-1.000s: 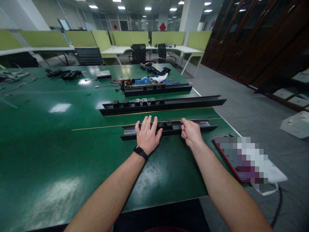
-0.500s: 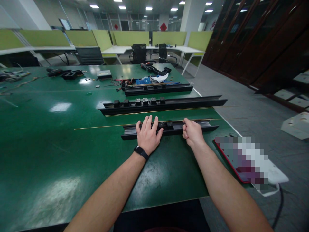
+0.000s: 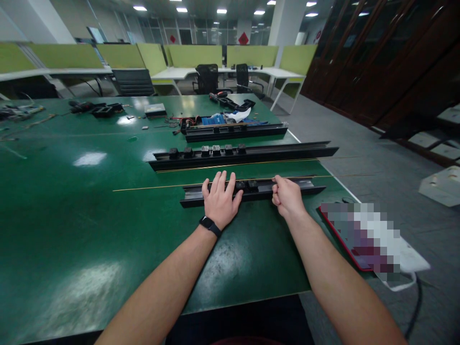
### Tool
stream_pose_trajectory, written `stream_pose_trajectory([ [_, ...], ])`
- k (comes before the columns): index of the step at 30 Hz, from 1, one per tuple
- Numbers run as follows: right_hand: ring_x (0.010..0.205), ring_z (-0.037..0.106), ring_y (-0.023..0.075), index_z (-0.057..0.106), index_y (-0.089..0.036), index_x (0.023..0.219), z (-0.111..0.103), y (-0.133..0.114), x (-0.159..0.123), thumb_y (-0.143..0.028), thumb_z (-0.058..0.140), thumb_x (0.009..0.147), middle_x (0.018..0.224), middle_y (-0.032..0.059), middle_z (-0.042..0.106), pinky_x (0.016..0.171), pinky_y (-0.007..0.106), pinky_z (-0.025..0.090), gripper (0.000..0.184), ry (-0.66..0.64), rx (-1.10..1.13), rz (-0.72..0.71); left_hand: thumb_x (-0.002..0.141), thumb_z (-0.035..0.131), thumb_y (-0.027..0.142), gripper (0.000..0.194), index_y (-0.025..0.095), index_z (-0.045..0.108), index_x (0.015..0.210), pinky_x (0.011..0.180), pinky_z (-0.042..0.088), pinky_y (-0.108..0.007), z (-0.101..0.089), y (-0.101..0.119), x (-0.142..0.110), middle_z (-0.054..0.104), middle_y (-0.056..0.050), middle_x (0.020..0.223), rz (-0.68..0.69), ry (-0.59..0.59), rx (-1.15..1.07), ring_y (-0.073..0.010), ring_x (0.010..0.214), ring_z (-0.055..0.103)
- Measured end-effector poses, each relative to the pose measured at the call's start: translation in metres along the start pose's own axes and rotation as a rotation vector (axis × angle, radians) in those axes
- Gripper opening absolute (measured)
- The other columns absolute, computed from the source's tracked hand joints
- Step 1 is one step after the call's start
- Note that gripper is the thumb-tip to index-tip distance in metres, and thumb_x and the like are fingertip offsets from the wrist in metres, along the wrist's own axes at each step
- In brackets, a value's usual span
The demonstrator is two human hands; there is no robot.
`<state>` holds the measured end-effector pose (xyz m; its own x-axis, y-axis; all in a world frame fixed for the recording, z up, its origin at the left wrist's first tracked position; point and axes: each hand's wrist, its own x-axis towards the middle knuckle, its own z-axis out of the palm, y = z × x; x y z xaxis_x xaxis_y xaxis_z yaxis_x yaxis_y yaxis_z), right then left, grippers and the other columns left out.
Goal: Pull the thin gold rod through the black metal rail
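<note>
A short black metal rail [image 3: 258, 192] lies across the green table [image 3: 89, 206] in front of me. My left hand [image 3: 220, 200], with a black watch on the wrist, lies flat on the rail with its fingers stretched out. My right hand [image 3: 286, 197] is closed in a pinch on a thin brass-coloured strip [image 3: 158, 186] that runs along the rail's far edge and out to the left over the table. Small black blocks [image 3: 246, 184] sit in the rail between my hands.
A longer black rail [image 3: 251, 154] with several small blocks lies just beyond, a second thin strip along its near side. A third rail [image 3: 235, 132], wires and tools lie farther back. A red-edged item [image 3: 341, 239] sits at the table's right corner. Office desks and chairs stand behind.
The thin strip has slid a little to the right through the rail as my right hand pulled on it. My left hand has stayed flat on the rail.
</note>
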<state>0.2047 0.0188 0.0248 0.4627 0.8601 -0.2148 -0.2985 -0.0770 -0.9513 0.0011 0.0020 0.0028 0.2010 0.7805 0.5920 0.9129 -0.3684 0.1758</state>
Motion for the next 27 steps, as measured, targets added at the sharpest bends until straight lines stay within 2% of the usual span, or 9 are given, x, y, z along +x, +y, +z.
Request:
stream_pose_trajectory([
  [8,0.026,0.031,0.0042,0.063,-0.016,0.085,0.0004,-0.0010,-0.0023,-0.030,0.066,0.093,0.049,-0.0063,0.050,0.027,0.017,0.017,0.016,-0.054,-0.022,0.014,0.102,0.050,0.046,0.055,0.024,0.052,0.152,0.125,0.019,-0.058,0.0002,0.0002,0.0001,0.050,-0.014,0.158,-0.003,0.013,-0.019,-0.0329,0.149,0.042],
  [17,0.026,0.030,0.0043,0.060,-0.018,0.084,-0.0010,0.0020,0.0020,-0.030,0.067,0.091,0.049,-0.0067,0.050,0.027,0.016,0.018,0.015,0.000,0.000,-0.001,0.102,0.049,0.046,0.055,0.024,0.051,0.152,0.125,0.019,-0.058,0.0000,0.0000,-0.0002,0.049,-0.014,0.159,-0.002,0.007,-0.014,-0.0327,0.149,0.042],
  [22,0.026,0.029,0.0045,0.062,-0.018,0.084,-0.0005,0.0018,-0.0004,-0.034,0.067,0.092,0.048,-0.0067,0.049,0.027,0.017,0.018,0.019,-0.048,-0.018,0.004,0.102,0.050,0.046,0.054,0.025,0.051,0.152,0.125,0.019,-0.059,0.0007,0.0001,-0.0004,0.050,-0.014,0.158,-0.004,0.014,-0.026,-0.0324,0.149,0.042],
  [27,0.026,0.030,0.0042,0.062,-0.017,0.083,-0.0003,0.0014,-0.0009,-0.032,0.070,0.090,0.049,-0.0063,0.050,0.027,0.017,0.017,0.018,-0.065,-0.025,0.006,0.102,0.050,0.046,0.054,0.025,0.051,0.152,0.125,0.019,-0.059,0.0006,-0.0002,-0.0002,0.050,-0.015,0.158,0.000,0.009,-0.029,-0.0323,0.150,0.041],
])
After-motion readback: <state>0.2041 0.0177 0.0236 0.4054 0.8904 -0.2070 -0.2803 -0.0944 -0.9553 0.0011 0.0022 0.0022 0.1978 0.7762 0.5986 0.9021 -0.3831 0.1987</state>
